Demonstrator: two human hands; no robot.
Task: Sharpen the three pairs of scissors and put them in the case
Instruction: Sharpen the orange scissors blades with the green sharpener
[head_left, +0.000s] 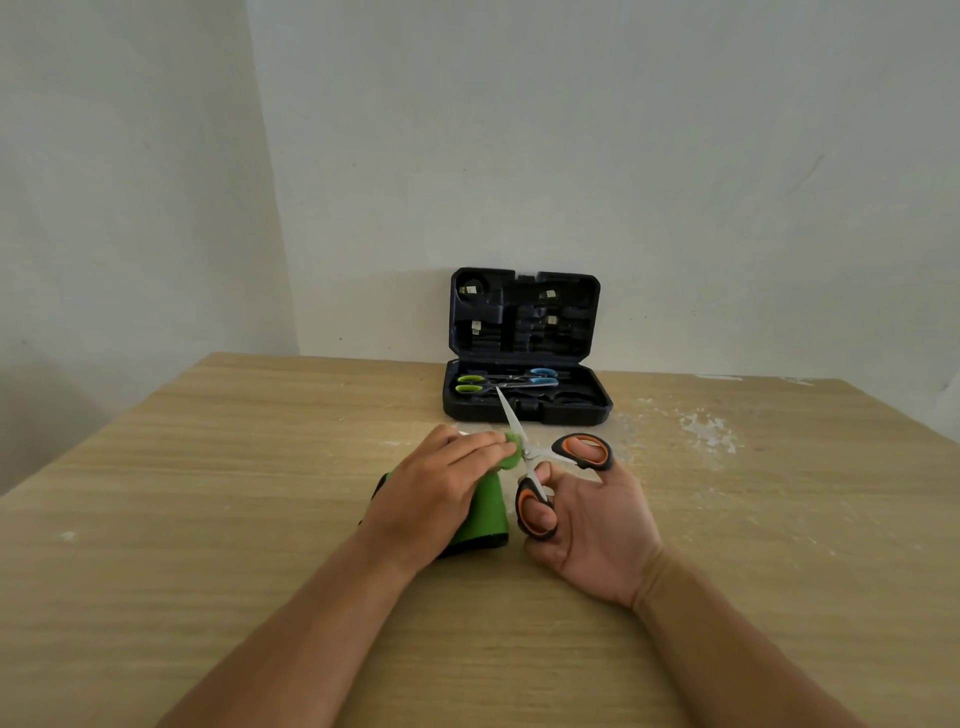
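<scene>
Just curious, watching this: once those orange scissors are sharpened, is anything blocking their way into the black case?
Nothing visible does. The orange scissors in the right hand sit just before the open case, bare table between. Green scissors and blue scissors already lie inside.

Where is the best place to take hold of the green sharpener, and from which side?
Grip the green sharpener on its wide lower body, from its left, as the left hand does; the orange scissors cross the narrow top, with blades open.
</scene>
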